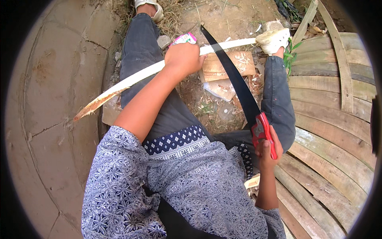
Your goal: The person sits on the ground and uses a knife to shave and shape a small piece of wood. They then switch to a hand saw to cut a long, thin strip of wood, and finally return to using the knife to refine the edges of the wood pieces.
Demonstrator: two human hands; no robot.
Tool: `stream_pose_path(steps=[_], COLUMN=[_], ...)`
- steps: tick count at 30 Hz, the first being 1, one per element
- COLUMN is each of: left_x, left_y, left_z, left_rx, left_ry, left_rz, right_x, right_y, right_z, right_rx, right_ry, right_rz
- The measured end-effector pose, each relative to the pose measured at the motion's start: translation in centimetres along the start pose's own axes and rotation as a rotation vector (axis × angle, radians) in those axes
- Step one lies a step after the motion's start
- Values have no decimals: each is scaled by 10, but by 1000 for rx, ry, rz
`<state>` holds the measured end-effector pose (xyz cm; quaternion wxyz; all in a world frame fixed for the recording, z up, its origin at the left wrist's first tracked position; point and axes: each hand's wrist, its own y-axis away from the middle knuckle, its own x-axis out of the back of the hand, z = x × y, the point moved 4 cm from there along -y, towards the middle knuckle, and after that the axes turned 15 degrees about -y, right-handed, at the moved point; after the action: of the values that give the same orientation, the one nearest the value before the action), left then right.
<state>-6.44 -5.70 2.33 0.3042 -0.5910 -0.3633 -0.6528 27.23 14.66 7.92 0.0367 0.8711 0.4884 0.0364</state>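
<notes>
My left hand is closed around a long pale stripped stick, which runs across my left leg to beside my right shoe. Its left end is pointed and brownish. In my right hand is the red handle of a pruning saw. The saw's long black blade slants up and to the left, crossing over the stick to the right of my left hand. Whether the teeth touch the wood I cannot tell. Flat wooden blocks strewn with shavings lie below the stick, between my legs.
Wooden planks make a slatted surface on my right, with a loose slat across them. A cracked concrete surface lies on the left. A pink packet is just beyond my left hand. Stones and wood chips dot the dirt.
</notes>
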Motion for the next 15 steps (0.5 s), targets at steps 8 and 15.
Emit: stream_pose_path(steps=[8, 15], left_x=[3, -5], left_y=[-9, 2], left_z=[-4, 0], left_rx=[21, -4], left_ry=[-40, -33], left_rz=[13, 35], right_x=[-103, -92], right_y=[-105, -99], right_z=[10, 29], right_rx=[220, 84], right_ry=[25, -153], right_rz=[-69, -76])
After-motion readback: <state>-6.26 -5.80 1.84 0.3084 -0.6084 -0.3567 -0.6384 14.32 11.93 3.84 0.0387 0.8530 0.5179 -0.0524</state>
